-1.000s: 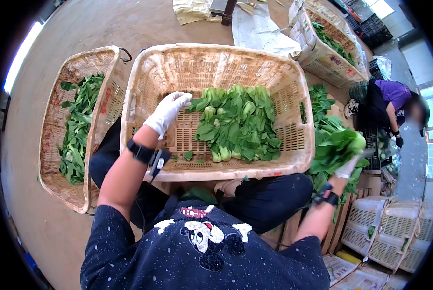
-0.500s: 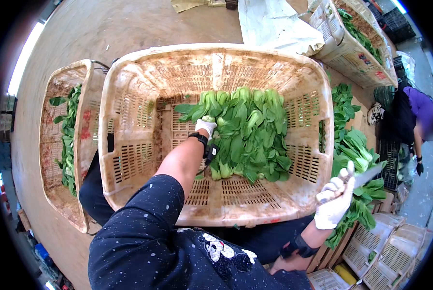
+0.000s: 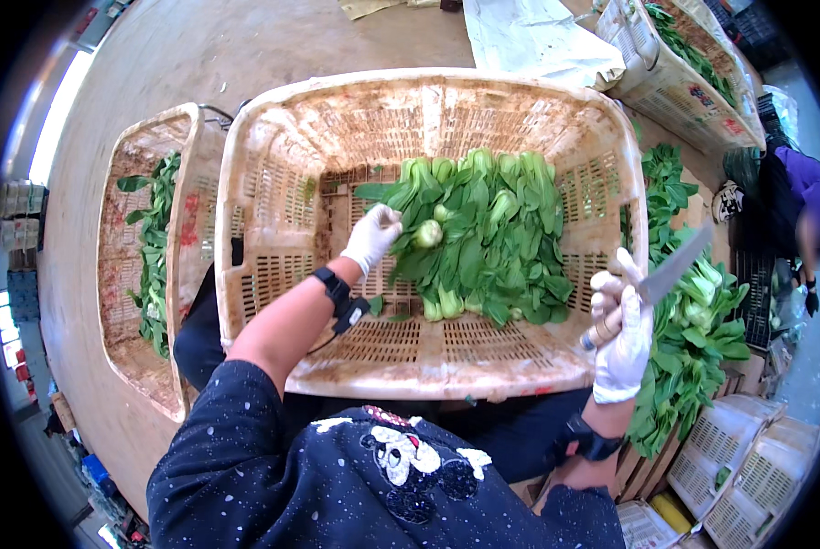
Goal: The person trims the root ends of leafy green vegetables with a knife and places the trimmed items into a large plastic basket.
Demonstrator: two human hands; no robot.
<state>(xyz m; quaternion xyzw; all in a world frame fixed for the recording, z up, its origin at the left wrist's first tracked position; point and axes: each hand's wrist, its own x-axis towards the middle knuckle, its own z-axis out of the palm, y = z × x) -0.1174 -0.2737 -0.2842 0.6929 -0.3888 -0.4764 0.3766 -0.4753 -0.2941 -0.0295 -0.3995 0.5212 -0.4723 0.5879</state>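
A large, dirt-stained plastic crate (image 3: pixel 273 306) in front of me holds bok choy (image 3: pixel 483 242) in rows, leaves overlapping. My left hand (image 3: pixel 371 240), in a white glove, hovers over the left edge of the pile with its fingers loosely bent and nothing visible in them. Just right of its fingertips, a single bok choy head (image 3: pixel 428 234) lies with its pale base turned up, slightly blurred. At the crate's right rim, my gloved right hand (image 3: pixel 625 334) is closed round the handle of a knife (image 3: pixel 673 267), its blade pointing up and right.
More bok choy (image 3: pixel 693 320) is heaped right of the crate. A smaller crate (image 3: pixel 117 302) with greens stands left; another crate (image 3: pixel 693 110) sits at the far right. White sheeting (image 3: pixel 538 41) lies beyond. A person in purple (image 3: pixel 808 183) bends at right, near stacked crates (image 3: pixel 721 439).
My left hand has drawn back left from the bok choy, leaving one head on the pile. My right hand has lifted slightly, with the knife blade tilting more upward. The view has shifted a little.
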